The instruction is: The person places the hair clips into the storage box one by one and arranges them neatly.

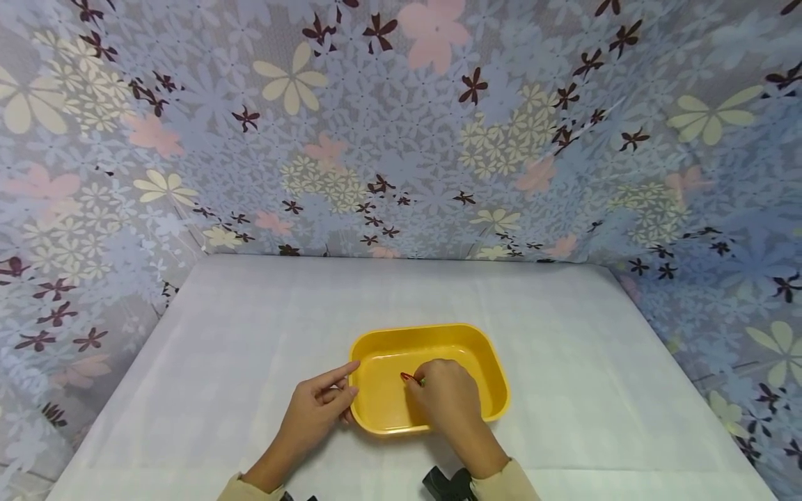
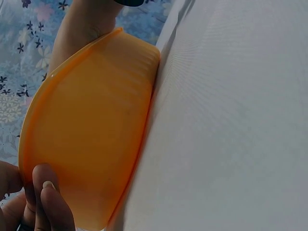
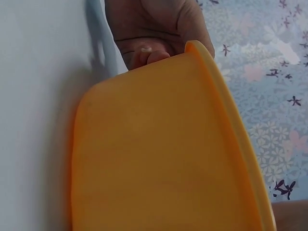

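A shallow yellow plastic tray with rounded corners sits on the white-covered table. My left hand holds its left rim; in the left wrist view, fingers press against the outer wall. Over the tray's inside, my right hand has curled fingers and pinches a small red thing with a bit of green beside it, perhaps a chili pepper. Most of that thing is hidden by the hand. The right wrist view shows mainly the tray's outer side, with the left hand beyond it.
White cloth covers the table around the tray. Flower-patterned fabric hangs behind the table and along both sides. A black device is strapped at the right wrist, near the beige sleeve.
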Motion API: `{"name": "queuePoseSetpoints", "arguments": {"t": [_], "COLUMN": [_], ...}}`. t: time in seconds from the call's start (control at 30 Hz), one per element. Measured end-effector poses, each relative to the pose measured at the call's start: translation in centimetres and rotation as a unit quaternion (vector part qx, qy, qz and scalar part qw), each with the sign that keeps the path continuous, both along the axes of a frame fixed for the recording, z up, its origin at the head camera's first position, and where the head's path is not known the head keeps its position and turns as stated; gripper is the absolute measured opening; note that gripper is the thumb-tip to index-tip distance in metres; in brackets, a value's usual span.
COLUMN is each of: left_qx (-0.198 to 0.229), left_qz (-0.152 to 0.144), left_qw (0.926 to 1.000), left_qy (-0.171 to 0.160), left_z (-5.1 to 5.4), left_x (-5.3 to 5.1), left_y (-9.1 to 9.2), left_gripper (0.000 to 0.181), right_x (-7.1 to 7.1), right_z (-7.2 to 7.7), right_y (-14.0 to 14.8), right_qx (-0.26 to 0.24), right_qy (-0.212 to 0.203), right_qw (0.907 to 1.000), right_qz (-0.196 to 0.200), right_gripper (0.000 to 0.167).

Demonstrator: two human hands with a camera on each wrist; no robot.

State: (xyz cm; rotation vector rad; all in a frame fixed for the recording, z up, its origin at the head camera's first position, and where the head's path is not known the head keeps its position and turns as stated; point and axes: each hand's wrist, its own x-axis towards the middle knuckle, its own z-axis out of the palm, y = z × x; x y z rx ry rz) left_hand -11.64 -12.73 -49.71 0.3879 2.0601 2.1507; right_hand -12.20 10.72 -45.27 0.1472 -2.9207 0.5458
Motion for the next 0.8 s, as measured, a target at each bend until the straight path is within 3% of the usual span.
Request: {"name": "queuePoseSetpoints", "arguments": {"t": [0.27, 0.5, 0.63, 0.8], "left_qx": [-0.002, -0.004, -0.003, -0.004], "left_qz": [0.004, 0.004, 0.005, 0.006], "left_qw": [1.0000, 1.0000, 1.0000, 0.9999], "left_qy": [0.002, 0.000, 0.006, 0.010], "left_z": [-0.06, -0.20, -0.18, -0.15], "left_x": [-0.01, 0.30, 0.25, 0.14], "left_y": [-0.07, -0.11, -0.13, -0.03], "left_gripper": [0.047, 0.047, 0.046, 0.046], "right_x": [-0.15, 0.01, 0.03, 0.03], "right_z": [0.06, 0.05, 0.12, 0.08], "right_y": [-0.09, -0.09, -0.05, 0.15], "right_qx": [0.019, 0.023, 0.016, 0.005], "right_qy": [-0.043, -0.065, -0.051, 0.005], "right_qw": [0.9989, 0.9976, 0.9986, 0.9999], "right_qz": [0.005, 0.000, -0.003, -0.013], "right_gripper": [0.039, 0.040, 0.046, 0.030]}}
